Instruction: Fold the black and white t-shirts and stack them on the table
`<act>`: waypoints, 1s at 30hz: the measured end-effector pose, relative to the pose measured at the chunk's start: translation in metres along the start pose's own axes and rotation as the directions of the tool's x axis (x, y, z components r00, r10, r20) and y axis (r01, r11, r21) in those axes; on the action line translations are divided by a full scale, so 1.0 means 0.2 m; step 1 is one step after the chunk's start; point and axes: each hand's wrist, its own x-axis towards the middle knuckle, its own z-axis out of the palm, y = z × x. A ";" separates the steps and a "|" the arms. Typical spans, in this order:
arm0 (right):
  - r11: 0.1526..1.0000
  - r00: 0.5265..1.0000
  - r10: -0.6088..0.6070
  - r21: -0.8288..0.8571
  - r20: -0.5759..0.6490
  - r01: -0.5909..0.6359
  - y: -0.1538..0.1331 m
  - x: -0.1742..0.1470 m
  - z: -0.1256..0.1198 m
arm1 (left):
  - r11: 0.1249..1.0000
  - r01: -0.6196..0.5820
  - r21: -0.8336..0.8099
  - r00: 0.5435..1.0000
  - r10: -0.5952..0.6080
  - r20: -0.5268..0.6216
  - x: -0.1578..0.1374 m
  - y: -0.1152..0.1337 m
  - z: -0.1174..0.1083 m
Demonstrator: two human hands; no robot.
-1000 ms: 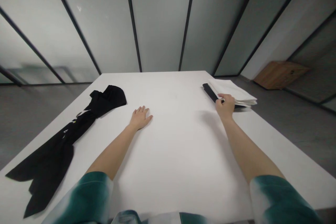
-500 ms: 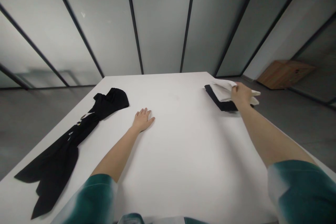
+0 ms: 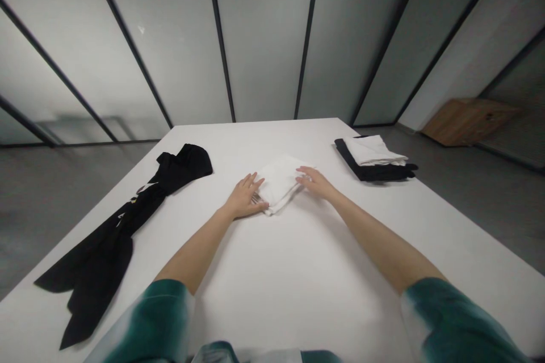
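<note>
Hands bracket a folded white cloth [image 3: 279, 182] mid-table: left hand [image 3: 246, 198] at its seven o'clock corner, right hand [image 3: 315, 182] at its three o'clock edge, both open-fingered, resting flat. Farther, at two o'clock, a black-and-white folded stack [image 3: 374, 159].

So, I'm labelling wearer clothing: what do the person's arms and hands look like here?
Both arms are bare from short sleeves down. The sleeves are teal green fading to white, tie-dye style. The left hand and right hand wear no gloves; no rings or watch are visible.
</note>
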 end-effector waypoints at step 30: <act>0.816 0.900 -0.405 -0.379 0.164 0.436 -0.17 -0.15 0.18 | 0.248 0.201 -0.948 0.918 -0.386 0.094 0.07 0.07 0.01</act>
